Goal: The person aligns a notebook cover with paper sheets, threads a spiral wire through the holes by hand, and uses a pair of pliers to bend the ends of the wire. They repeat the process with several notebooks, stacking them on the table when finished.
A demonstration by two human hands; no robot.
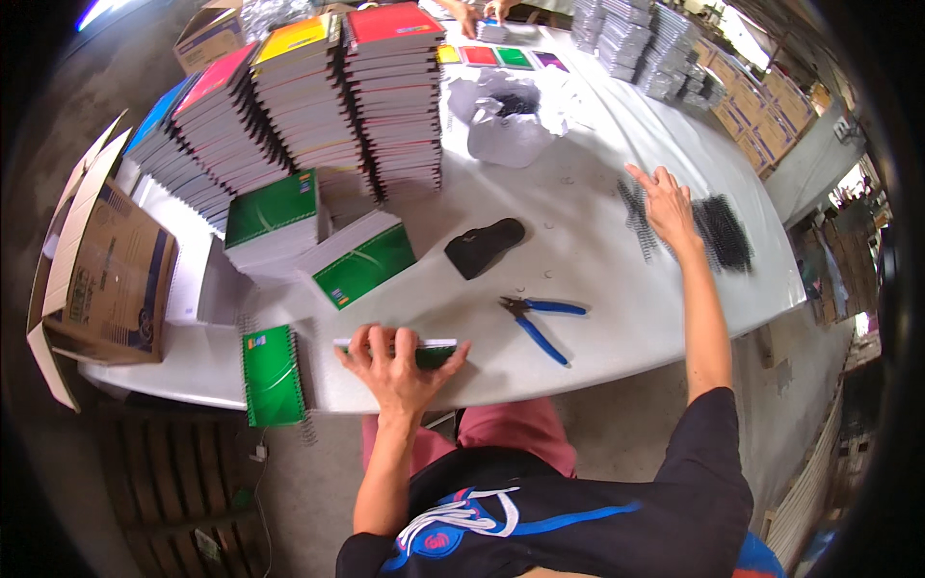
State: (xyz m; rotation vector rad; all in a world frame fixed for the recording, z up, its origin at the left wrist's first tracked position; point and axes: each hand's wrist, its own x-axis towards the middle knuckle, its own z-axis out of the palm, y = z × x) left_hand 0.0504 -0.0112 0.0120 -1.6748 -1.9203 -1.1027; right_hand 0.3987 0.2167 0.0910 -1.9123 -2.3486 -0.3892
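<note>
At the table's near edge my left hand (393, 371) is closed around a small green-covered notebook (438, 355), whose white page edge shows past the fingers. Over to the right, my right hand (667, 207) reaches across the table with its fingers apart, just over a loose bunch of black spiral coils (636, 217). A denser pile of black coils (723, 234) lies beside that wrist. Between the hands rest blue-handled cutting pliers (541, 318). Farther back is a black cloth-like pouch (485, 247). To the left, a green notebook (273, 376) with a coil along its side overlaps the table edge.
Tall stacks of spiral notebooks (393, 106) rise at the back left, with green-covered stacks (361, 255) before them. An open carton (116, 270) stands far left. Crumpled white wrapping (511, 135) holds black coils. Another person's hands (472, 17) work at the far side.
</note>
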